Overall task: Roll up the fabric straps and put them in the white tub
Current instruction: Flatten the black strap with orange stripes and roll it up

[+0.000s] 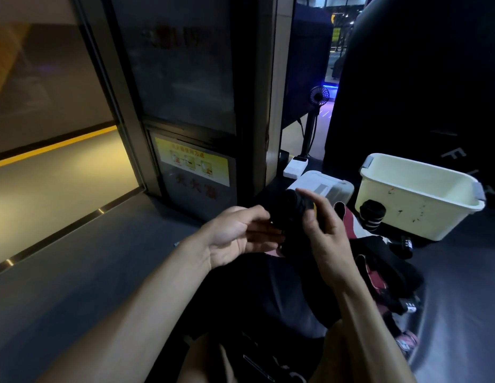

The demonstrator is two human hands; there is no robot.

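1. Strap roll [292, 210]: a dark fabric strap, wound into a compact coil, is held between both hands in front of the body, above the lap and clear of the floor.
2. The left hand [238, 233] is seen palm-up with its fingers curled in against the near side of the roll; the grip is judged a loose pinch, though the fingertips are hidden by dark cloth.
3. The right hand [321, 225] is laid over the far side, with thumb and forefinger extended along the coil and the remaining fingers bent round it.
4. The white tub [417, 217] stands on the floor to the right and slightly ahead of the hands, its open mouth tilted upward; nothing can be seen inside it.
5. The roll's axis appears to point roughly forward, away from the body.
6. Since the tub lies on the right, the right hand is the nearer, and a short rightward carry is judged to be called for.
7. A heap of unrolled straps [379, 261] lies between the lap and the tub.
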